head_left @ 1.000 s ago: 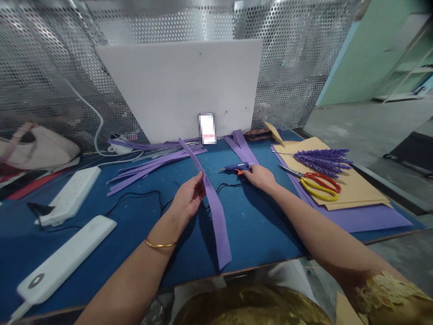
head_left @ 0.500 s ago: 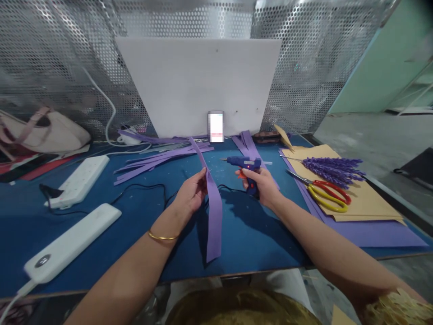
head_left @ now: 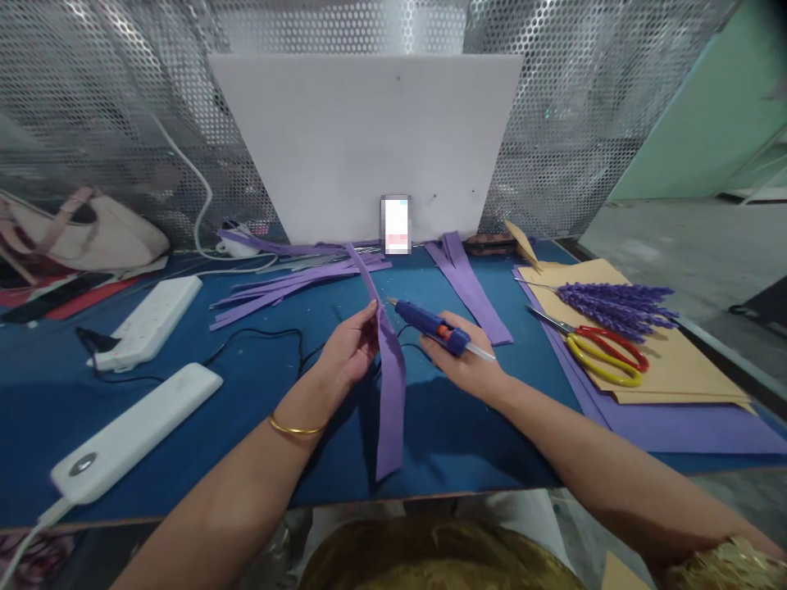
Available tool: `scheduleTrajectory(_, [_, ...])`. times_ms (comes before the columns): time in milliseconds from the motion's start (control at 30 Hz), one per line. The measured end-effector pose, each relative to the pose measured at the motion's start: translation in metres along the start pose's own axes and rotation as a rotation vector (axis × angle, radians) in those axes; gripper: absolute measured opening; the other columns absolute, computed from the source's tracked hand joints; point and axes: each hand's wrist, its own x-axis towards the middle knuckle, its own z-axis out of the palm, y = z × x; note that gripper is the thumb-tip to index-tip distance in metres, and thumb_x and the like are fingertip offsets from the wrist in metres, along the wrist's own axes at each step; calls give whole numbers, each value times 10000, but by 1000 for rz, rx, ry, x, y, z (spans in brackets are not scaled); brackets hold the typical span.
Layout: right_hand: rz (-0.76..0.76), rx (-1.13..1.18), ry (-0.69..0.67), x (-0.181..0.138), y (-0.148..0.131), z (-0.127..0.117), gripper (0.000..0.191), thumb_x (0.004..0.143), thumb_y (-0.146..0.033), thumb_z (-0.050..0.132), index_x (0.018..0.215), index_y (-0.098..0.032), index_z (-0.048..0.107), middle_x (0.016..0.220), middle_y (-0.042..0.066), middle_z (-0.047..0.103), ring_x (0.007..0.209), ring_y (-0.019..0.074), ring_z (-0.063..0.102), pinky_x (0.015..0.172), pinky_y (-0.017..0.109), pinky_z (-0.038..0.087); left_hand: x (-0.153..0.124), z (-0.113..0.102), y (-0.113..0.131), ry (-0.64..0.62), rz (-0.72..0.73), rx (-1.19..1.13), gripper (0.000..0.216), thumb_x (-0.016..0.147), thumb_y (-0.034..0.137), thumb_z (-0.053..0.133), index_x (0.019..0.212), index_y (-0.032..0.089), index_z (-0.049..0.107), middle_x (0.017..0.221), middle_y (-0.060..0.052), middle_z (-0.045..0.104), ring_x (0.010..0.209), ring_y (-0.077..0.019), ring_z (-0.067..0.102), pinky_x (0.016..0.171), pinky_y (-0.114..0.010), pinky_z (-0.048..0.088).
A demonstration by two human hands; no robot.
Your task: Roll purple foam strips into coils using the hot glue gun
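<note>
Compared with half a second before, the glue gun (head_left: 430, 323) had turned within the right hand (head_left: 464, 360), and its nozzle (head_left: 392, 302) had come close to the purple strip (head_left: 392, 414). At the far left, a pale handbag (head_left: 107, 238) stood by the mesh wall (head_left: 55, 147), probably put aside from the work. Next to it lay a white socket board (head_left: 153, 319); a black cable (head_left: 270, 333) ran from this side toward the middle, perhaps feeding the gun, although its path was partly hidden. Loose strips (head_left: 288, 285) were grouped behind the left hand (head_left: 348, 352), seemingly for easy reach. The left hand pinched the strip between thumb and fingers along its length, so both ends extended freely, one backward, one toward the table edge. The nozzle pointed just beside these fingertips, where the strip was likely steadiest; whether they touched, I could not tell. The right hand was wrapped around the gun, with the clear glue stick (head_left: 479, 351) sticking out behind. At the right, scissors (head_left: 573, 333) lay near lavender sprigs (head_left: 615, 307), partly on brown sheets (head_left: 689, 377), well apart from the nozzle.
</note>
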Motion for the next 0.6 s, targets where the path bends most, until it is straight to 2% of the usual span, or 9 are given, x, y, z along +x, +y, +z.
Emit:
scheduleTrajectory(167, [-68,-122,-27,-1,1,2,230,855,-393,644,765,-219,524,710,-12,568,613,135,491,568,263,359,-3,2,0,-20,1,16,230,963,154,567,765,99,669,641,-24,697,531,-104,653,554,-201,538])
scheduleTrajectory(400, [-70,-161,-50,-1,-3,2,231,859,-391,635,761,-224,509,704,-9,564,607,138,479,564,266,341,-7,4,1,-1,-5,31,252,972,167,555,754,99,660,612,-16,677,500,-98,636,518,-198,518])
scheduleTrajectory(600, [-62,-195,-76,-2,-3,2,216,859,-400,625,781,-233,513,730,3,575,629,153,498,584,274,359,-1,-2,0,-26,9,17,129,887,147,683,763,116,667,622,-11,685,499,-96,632,505,-189,521])
